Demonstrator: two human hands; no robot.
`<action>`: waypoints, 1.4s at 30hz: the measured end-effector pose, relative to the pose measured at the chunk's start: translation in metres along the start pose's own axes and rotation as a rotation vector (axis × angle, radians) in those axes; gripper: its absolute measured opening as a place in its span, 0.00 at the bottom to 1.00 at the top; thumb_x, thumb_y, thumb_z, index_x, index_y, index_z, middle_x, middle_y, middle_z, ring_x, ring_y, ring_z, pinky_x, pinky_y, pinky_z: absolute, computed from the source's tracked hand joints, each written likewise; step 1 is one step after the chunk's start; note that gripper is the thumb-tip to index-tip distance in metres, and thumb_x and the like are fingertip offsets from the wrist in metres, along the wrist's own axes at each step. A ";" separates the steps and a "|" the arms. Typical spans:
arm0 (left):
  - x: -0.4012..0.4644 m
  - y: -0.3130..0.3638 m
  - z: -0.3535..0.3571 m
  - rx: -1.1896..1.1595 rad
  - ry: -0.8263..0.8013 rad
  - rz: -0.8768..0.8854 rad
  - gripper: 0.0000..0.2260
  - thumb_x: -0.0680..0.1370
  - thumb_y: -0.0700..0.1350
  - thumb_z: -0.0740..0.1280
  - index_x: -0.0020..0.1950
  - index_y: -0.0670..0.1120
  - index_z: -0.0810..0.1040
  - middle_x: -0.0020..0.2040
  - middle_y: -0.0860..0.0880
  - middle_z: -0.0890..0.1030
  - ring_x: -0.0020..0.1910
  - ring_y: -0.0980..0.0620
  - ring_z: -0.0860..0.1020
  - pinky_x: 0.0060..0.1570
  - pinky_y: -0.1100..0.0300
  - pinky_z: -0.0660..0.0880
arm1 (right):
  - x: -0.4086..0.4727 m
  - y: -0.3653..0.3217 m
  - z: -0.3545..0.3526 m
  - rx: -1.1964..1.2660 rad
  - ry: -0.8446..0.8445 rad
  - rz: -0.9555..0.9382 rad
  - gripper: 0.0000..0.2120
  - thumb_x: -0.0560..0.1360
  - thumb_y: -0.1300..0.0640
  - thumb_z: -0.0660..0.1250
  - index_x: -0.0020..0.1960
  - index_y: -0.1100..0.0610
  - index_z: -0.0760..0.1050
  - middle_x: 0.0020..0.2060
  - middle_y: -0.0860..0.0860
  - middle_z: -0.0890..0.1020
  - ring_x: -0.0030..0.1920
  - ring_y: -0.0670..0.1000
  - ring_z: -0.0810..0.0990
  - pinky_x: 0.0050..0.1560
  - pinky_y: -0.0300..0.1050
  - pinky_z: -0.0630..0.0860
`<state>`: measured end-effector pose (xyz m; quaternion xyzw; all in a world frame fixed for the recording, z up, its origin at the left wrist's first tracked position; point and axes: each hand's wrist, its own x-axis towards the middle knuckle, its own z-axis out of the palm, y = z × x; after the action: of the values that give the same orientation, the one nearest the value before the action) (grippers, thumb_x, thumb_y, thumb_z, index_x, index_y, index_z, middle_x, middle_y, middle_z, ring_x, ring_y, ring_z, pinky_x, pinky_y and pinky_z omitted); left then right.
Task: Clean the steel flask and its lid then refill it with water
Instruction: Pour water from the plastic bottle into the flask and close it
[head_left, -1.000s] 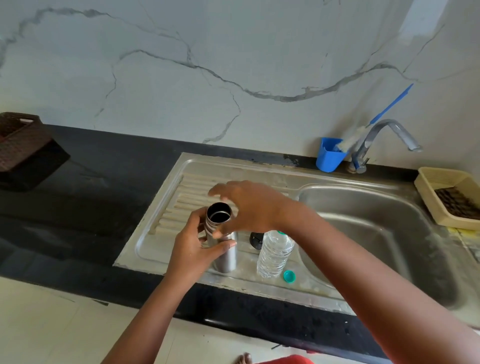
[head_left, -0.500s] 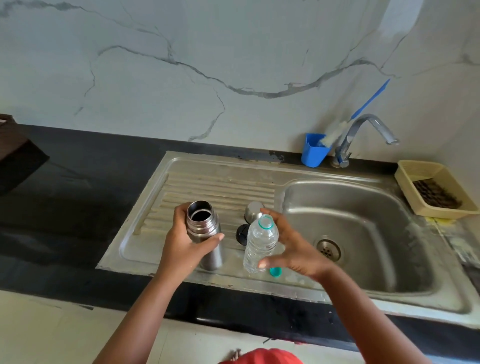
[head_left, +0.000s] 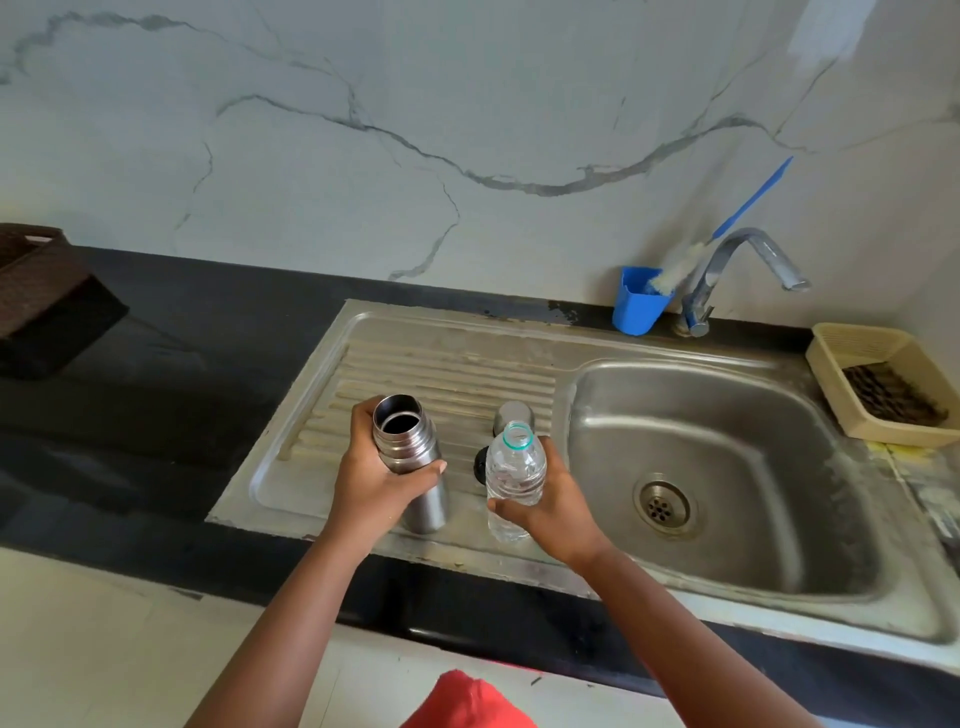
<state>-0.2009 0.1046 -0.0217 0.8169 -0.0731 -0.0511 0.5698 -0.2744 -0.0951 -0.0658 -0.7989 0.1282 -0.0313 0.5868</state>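
Head view: our left hand (head_left: 371, 491) grips the open flask (head_left: 410, 460) upright on the drainboard (head_left: 447, 374); our right hand (head_left: 553, 506), at 3 o'clock, grasps the uncapped bottle (head_left: 515, 475). We should tip slowly, mouth over mouth.

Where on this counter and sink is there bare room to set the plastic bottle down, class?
Free: the ribbed drainboard behind the steel flask, and the black counter between the drainboard and the brown basket. Crowded: the front strip, where flask, plastic bottle, both hands and lid parts cluster.

Brushed steel flask (head_left: 410, 457) — clear ribbed plastic bottle (head_left: 514, 478).
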 end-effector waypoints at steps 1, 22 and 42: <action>0.000 0.000 0.000 -0.002 0.005 0.001 0.35 0.65 0.36 0.81 0.59 0.63 0.66 0.52 0.55 0.81 0.47 0.64 0.80 0.44 0.66 0.74 | 0.000 -0.005 0.000 -0.014 0.013 -0.009 0.38 0.66 0.65 0.79 0.70 0.51 0.65 0.50 0.43 0.82 0.51 0.37 0.80 0.50 0.27 0.73; 0.007 -0.015 0.001 -0.062 -0.021 0.150 0.37 0.63 0.38 0.82 0.59 0.64 0.67 0.51 0.62 0.81 0.50 0.62 0.81 0.45 0.69 0.77 | 0.013 -0.092 -0.005 -0.614 0.064 -0.266 0.36 0.62 0.52 0.76 0.66 0.42 0.64 0.56 0.45 0.74 0.53 0.51 0.77 0.50 0.49 0.77; 0.008 -0.017 0.000 -0.094 -0.053 0.169 0.35 0.65 0.37 0.81 0.60 0.62 0.66 0.54 0.58 0.81 0.51 0.62 0.80 0.45 0.72 0.75 | 0.017 -0.115 -0.013 -1.328 0.384 -0.499 0.41 0.57 0.58 0.79 0.66 0.45 0.67 0.48 0.50 0.80 0.46 0.57 0.78 0.46 0.55 0.72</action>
<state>-0.1924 0.1086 -0.0378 0.7787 -0.1541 -0.0277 0.6075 -0.2413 -0.0798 0.0451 -0.9719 0.0350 -0.2191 -0.0782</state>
